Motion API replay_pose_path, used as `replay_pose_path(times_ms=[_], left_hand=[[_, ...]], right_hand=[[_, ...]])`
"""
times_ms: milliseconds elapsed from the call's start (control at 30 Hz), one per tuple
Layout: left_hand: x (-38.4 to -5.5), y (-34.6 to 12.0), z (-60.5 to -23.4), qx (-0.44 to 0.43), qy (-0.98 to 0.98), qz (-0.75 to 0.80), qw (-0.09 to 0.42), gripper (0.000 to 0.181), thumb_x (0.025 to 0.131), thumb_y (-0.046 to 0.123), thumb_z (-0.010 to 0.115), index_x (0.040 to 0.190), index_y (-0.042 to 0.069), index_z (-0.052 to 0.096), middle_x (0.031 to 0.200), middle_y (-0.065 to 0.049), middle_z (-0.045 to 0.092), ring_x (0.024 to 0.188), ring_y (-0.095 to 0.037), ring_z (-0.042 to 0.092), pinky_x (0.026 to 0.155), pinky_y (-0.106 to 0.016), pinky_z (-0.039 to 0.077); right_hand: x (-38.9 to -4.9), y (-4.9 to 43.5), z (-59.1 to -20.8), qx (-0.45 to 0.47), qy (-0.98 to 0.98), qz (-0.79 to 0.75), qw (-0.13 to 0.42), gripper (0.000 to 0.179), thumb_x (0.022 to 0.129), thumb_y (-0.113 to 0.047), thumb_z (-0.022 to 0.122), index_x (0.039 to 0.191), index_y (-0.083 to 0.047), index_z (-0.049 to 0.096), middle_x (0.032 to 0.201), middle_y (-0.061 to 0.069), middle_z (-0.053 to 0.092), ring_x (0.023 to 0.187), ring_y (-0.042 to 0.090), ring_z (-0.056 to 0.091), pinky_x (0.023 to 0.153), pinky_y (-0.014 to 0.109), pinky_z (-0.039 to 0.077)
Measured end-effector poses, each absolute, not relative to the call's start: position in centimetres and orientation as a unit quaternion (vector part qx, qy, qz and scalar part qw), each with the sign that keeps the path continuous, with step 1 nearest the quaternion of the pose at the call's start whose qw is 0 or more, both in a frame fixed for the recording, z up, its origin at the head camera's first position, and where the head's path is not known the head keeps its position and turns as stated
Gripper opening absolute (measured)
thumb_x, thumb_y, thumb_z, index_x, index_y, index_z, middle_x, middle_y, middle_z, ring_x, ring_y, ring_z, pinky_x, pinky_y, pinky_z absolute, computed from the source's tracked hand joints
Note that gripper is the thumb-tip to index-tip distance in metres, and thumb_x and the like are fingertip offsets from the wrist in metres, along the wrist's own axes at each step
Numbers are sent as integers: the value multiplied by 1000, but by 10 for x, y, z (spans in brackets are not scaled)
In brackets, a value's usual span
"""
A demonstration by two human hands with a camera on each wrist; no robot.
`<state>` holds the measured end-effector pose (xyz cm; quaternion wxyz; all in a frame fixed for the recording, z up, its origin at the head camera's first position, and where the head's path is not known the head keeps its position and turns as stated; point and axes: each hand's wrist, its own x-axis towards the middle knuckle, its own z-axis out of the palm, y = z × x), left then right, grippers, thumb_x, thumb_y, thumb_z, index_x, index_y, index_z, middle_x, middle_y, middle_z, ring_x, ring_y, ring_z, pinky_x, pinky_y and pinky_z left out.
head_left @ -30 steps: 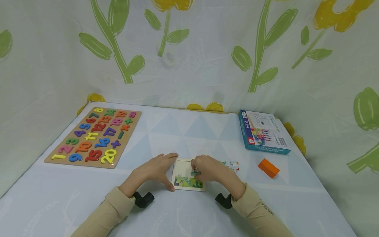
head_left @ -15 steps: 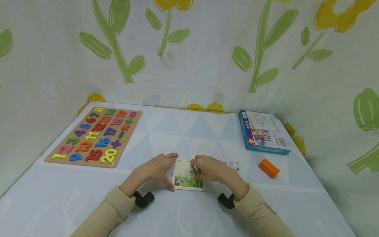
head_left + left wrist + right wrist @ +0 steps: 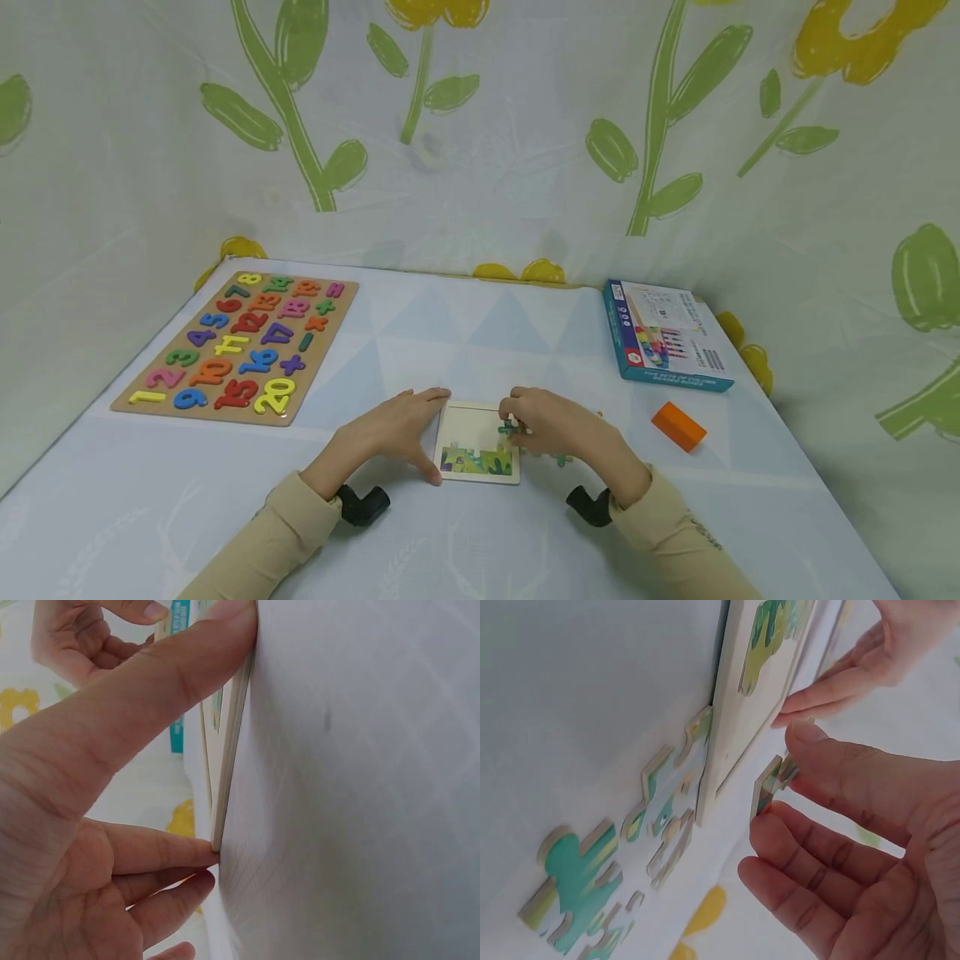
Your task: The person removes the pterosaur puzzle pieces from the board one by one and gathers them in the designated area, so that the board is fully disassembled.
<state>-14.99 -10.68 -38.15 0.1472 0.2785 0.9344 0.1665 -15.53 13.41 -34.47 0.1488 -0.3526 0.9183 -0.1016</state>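
Note:
A pale wooden puzzle tray (image 3: 461, 423) lies on the table, its near part filled with joined green pieces (image 3: 474, 461). My left hand (image 3: 397, 425) spans the tray's left side, thumb at the near corner and fingertips at the far one, as the left wrist view shows at the tray's edge (image 3: 219, 787). Over the tray's right edge, my right hand (image 3: 557, 422) pinches a green jigsaw piece (image 3: 510, 427) between thumb and fingers. In the right wrist view that piece (image 3: 763, 786) is tilted on edge, partly hidden by the fingertips.
Several loose jigsaw pieces (image 3: 581, 874) lie right of the tray, mostly behind my right hand in the head view. A number board (image 3: 247, 346) is at the left. A blue-edged box (image 3: 675, 333) and an orange block (image 3: 679, 427) are at the right.
My right hand has moved right with the jigsaw piece, from over the tray's middle to its right edge. The left hand has stayed at the tray.

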Motion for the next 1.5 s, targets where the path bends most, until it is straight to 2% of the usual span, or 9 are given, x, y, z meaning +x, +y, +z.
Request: replay_pose_path(times_ms=[467, 933, 1233, 1500], left_hand=[[-149, -106, -381, 285, 933, 165, 144, 100, 61, 44, 89, 140, 0, 46, 150, -13, 40, 137, -30, 41, 116, -54, 28], [-150, -106, -382, 280, 935, 161, 145, 101, 61, 44, 89, 140, 0, 45, 151, -13, 40, 138, -30, 40, 117, -54, 28], [-150, -106, -382, 277, 936, 158, 145, 101, 61, 44, 89, 141, 1, 45, 151, -12, 39, 138, -29, 40, 117, -54, 27], [-148, -106, -382, 273, 938, 157, 148, 101, 61, 43, 89, 141, 2, 45, 151, -11, 39, 138, -28, 40, 117, -53, 27]], right_hand=[[-152, 153, -342, -350, 921, -99, 139, 16, 84, -12, 73, 99, -7, 69, 85, 1, 59, 72, 10, 49, 65, 18, 49], [-150, 167, -343, -323, 931, -107, 134, 27, 84, -11, 73, 110, -6, 70, 90, 1, 62, 73, 11, 52, 65, 17, 49], [-147, 181, -345, -309, 937, -105, 126, 18, 83, -12, 73, 100, -7, 69, 81, -2, 57, 70, 10, 50, 62, 17, 47], [-146, 190, -346, -308, 936, -114, 124, 20, 83, -12, 73, 102, -5, 68, 82, -2, 58, 72, 10, 50, 62, 17, 47]])
